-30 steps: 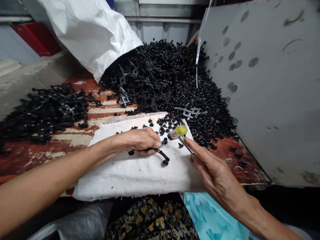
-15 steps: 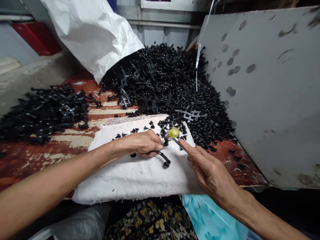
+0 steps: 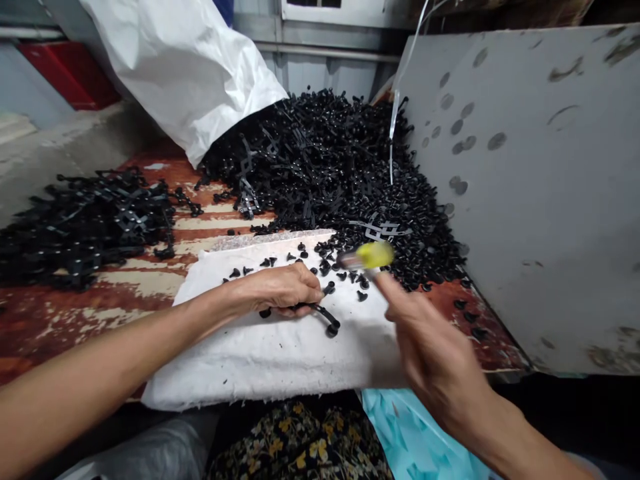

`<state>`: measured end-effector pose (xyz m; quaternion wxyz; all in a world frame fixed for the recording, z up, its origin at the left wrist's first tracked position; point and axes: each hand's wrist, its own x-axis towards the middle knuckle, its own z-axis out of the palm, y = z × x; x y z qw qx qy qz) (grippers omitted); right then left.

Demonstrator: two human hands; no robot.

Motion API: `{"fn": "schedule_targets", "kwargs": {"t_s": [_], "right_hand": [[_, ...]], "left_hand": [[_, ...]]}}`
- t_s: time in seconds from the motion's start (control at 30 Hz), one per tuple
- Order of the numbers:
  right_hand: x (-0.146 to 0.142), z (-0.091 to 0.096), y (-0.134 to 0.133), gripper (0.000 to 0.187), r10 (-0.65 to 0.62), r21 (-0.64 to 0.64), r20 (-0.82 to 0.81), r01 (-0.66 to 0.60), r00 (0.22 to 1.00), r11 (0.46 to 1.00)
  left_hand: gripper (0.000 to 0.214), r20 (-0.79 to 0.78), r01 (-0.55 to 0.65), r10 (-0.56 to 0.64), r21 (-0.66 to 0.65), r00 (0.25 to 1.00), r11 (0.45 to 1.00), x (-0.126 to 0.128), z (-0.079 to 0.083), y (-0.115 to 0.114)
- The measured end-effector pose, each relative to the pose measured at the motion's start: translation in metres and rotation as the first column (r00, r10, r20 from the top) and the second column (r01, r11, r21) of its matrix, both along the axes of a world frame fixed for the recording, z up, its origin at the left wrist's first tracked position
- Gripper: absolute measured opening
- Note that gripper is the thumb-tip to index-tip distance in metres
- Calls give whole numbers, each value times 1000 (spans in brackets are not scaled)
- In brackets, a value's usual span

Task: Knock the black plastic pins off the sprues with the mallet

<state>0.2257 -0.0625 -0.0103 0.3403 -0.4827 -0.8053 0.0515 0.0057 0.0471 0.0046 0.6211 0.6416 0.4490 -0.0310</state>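
My left hand (image 3: 293,288) is closed around a black jointed plastic piece (image 3: 325,319), pressing it against the white cloth (image 3: 345,360). Round feet show at the ends of its arms; its middle is hidden under my fingers. In my right hand (image 3: 425,327) is a small hammer (image 3: 373,255) with a yellow face, blurred by motion and raised above the cloth, apart from the piece. Small black mushroom-shaped caps (image 3: 362,295) lie scattered on the cloth around both hands.
A large heap of black parts (image 3: 320,153) covers the back of the worn red table (image 3: 150,283). A smaller pile (image 3: 90,227) lies at the left. A white sack (image 3: 190,73) hangs over the back left; a grey board (image 3: 540,200) stands at the right.
My right hand has lifted the hammer up and to the right, away from the piece. My left hand keeps its hold in nearly the same place.
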Motion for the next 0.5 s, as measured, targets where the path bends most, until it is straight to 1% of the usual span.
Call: {"fn": "schedule_targets", "kwargs": {"t_s": [0.07,0.1,0.17,0.23,0.3,0.33,0.37,0.4,0.43,0.47,0.5], "right_hand": [[0,-1,1,56,36,-53,116,-30,993,998],[1,-1,1,54,31,-66,113,-23,993,998],[1,-3,1,56,0,-56,8,0,1000,998],[1,-3,1,56,-7,-103,-28,4,1000,995],[1,-1,1,49,-3,-228,-39,-6,999,974],[1,0,0,44,-16,-308,-93,-13,996,951],[0,2,-2,38,-63,-387,-204,-21,977,922],[-1,4,-4,32,-159,-477,-347,-28,924,879],[-3,5,-7,29,-265,-563,-486,-67,833,823],[-6,5,-10,30,-362,-640,-598,-155,715,753],[-10,5,-13,34,-449,-670,-673,-226,588,708]], "left_hand": [[26,-42,-6,7,27,999,1000,1,1,0],[26,-58,0,2,37,998,999,2,1,0],[28,-65,16,-12,56,998,998,3,3,-2],[29,-59,16,-11,81,998,997,5,5,-4],[30,-64,0,6,100,998,995,5,8,-6],[30,-60,-12,18,91,998,996,4,10,-7],[28,-40,-35,37,69,998,997,2,12,-8],[26,-2,-75,75,41,997,996,-1,14,-8],[24,46,-139,139,12,989,990,-4,17,-8],[21,98,-217,217,-14,971,976,-8,19,-7],[19,143,-299,301,-37,943,954,-12,22,-6]]}}
